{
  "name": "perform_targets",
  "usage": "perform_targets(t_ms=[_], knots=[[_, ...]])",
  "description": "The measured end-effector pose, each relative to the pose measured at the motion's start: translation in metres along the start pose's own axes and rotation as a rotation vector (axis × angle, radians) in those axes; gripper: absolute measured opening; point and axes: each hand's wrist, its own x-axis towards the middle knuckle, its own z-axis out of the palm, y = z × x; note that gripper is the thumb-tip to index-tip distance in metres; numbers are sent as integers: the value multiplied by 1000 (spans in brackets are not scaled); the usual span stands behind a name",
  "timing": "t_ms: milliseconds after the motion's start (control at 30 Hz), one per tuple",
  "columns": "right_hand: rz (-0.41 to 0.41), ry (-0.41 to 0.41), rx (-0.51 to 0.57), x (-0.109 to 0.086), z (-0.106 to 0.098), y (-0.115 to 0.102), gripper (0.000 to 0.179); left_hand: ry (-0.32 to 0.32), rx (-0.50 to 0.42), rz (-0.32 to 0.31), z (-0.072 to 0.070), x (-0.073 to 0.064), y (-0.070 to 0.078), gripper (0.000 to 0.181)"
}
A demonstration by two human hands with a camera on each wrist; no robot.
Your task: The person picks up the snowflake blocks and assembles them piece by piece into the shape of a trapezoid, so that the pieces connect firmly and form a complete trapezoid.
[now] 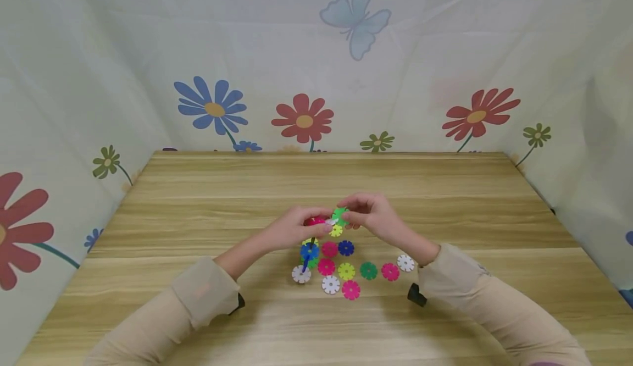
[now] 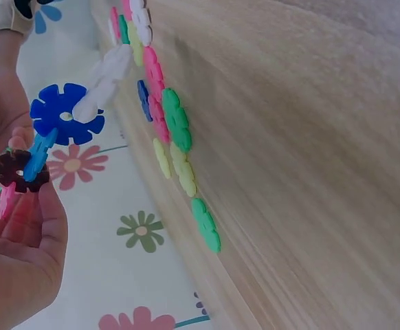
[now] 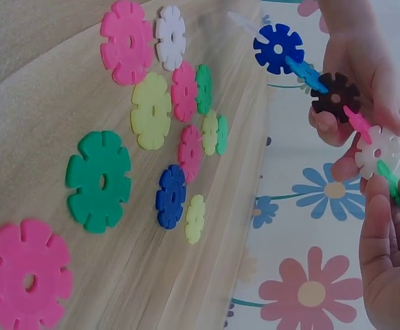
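Observation:
A chain of slotted plastic discs hangs between the hands. In the right wrist view it runs from a clear-white disc through a blue disc (image 3: 278, 49), a light-blue disc (image 3: 305, 74), a dark brown disc (image 3: 335, 97) and a pink disc (image 3: 357, 124) to a white disc (image 3: 379, 152). My left hand (image 1: 292, 228) grips the chain near its pink and white discs. A green disc (image 1: 339, 215) is pinched between the thumb and fingers of my right hand (image 1: 377, 218); its edge meets the white disc's edge.
Loose discs lie flat on the wooden table (image 1: 198, 190) below the hands, among them a yellow disc (image 1: 346, 271), a green disc (image 1: 368, 271), a pink disc (image 1: 351, 290) and a white disc (image 1: 406, 262). A flower-printed curtain (image 1: 395, 80) stands behind the table.

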Motion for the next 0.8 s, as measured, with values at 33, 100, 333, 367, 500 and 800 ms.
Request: perform_targets(t_ms=[33,100,333,367,500,800], knots=[[-1,1,6,0,0,1,23,1,3,-6,-1,0,-1,43],[3,6,24,1,-1,2,26,7,11,-25,-3,-1,-2,45],[60,15,21,6,-8,17,28,50,48,-86,-15,-4,-12,46],[76,6,10,6,-9,19,28,57,49,-91,-16,-4,-13,46],[109,-76,-67,7,-12,33,28,74,53,-116,-21,-6,-15,45],[87,-273,-276,10,-6,56,27,83,86,-151,-28,-9,-17,44]])
